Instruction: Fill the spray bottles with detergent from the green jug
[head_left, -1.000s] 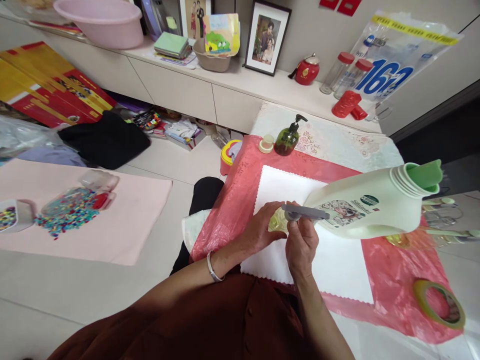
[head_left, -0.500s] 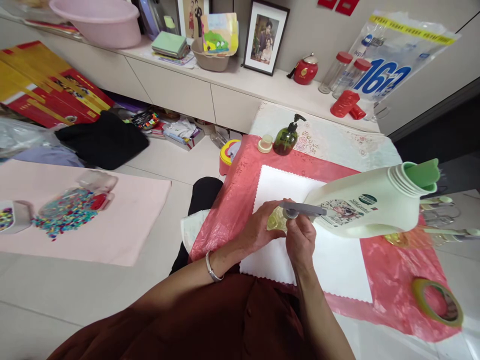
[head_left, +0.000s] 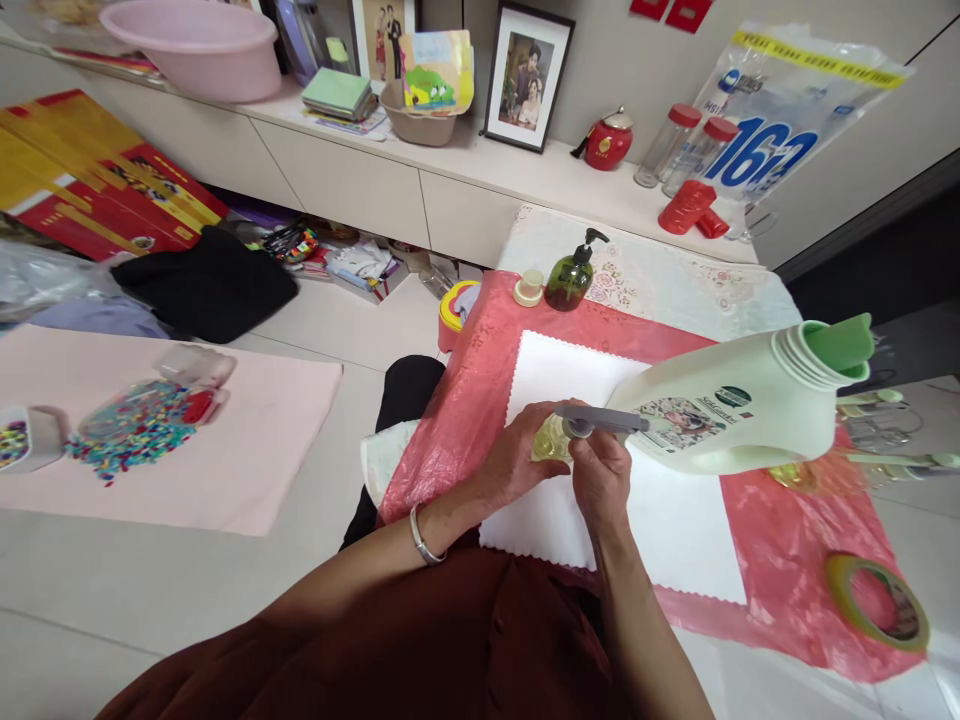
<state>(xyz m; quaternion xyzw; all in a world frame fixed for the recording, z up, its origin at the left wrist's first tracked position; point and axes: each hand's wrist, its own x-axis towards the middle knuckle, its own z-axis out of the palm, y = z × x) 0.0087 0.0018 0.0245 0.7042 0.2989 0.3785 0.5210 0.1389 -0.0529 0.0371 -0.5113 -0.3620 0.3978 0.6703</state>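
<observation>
My left hand [head_left: 517,455] is closed around a small clear bottle [head_left: 549,438] with pale yellow contents. On top of the bottle sits a grey pump head [head_left: 609,418], its long spout pointing right. The fingers of my right hand [head_left: 606,485] pinch the collar just under that spout. Both hands are over a white scallop-edged mat [head_left: 690,540]. Close on the right, a large pale green detergent jug [head_left: 750,400] is uncapped, with a green pouring spout [head_left: 844,345] in its mouth. The lower part of the bottle is hidden by my hands.
A dark green pump bottle [head_left: 571,275] and a pale cap [head_left: 529,288] stand at the back of the red-covered table [head_left: 795,570]. A roll of tape [head_left: 840,585] lies at the front right. Clear pump bottles [head_left: 810,470] lie behind the jug. Leftward, colourful beads [head_left: 135,440] cover a pink sheet.
Both hands keep their grip on the bottle and pump head, which look nearly unmoved. The whole view has shifted very slightly.
</observation>
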